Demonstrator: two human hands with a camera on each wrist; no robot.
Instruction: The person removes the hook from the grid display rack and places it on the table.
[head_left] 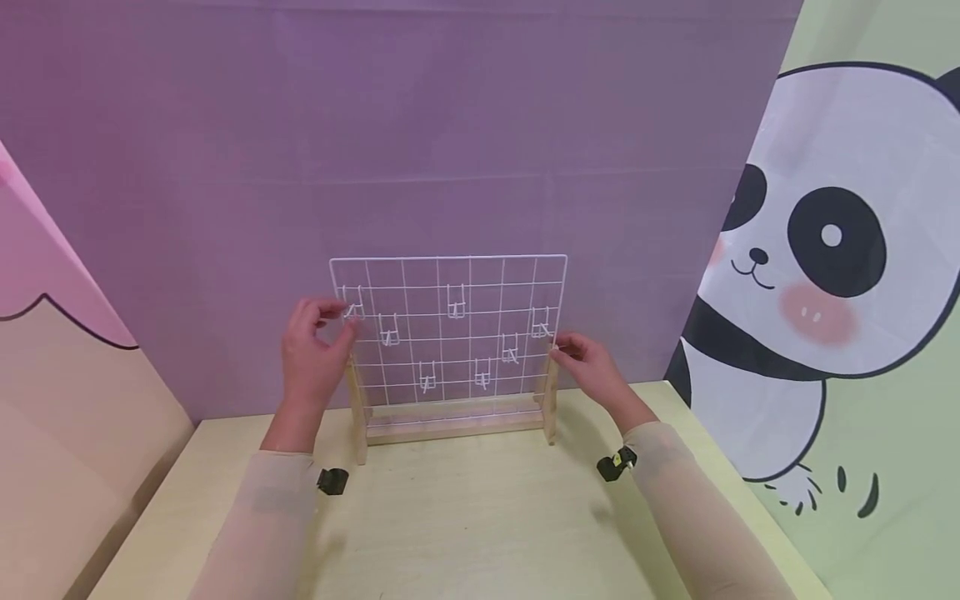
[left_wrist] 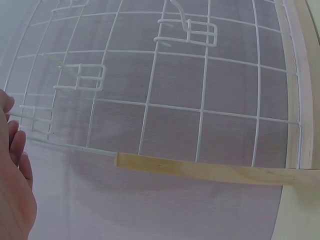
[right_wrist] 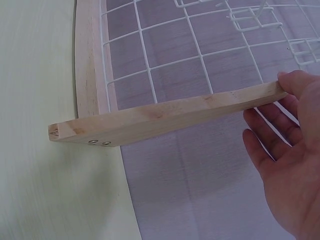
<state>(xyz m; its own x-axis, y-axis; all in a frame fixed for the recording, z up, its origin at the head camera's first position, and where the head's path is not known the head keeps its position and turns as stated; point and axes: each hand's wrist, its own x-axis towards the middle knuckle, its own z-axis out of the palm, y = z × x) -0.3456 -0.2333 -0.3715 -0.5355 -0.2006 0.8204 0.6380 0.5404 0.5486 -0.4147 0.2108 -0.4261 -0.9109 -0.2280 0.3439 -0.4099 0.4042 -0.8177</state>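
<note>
A white wire grid panel (head_left: pixel 450 257) stands upright in a light wooden stand (head_left: pixel 453 430). At its upper left, my left hand (head_left: pixel 311 358) pinches the prong of a white wire hook (head_left: pixel 361 297) between thumb and forefinger. In the left wrist view only part of that hand (left_wrist: pixel 15 185) shows, at the left edge. My right hand (head_left: pixel 596 371) holds the upper end of the right wooden post (right_wrist: pixel 175 112), with the thumb on one side and the fingers on the other. Several more hooks, such as one near the middle (head_left: pixel 457 310), hang across the grid.
The stand rests on a pale wooden table (head_left: pixel 465 517). Close behind it hangs a purple cloth (head_left: pixel 450 125). A panel with a printed panda (head_left: pixel 840 333) rises along the right side, and a pink and beige panel (head_left: pixel 67 400) along the left.
</note>
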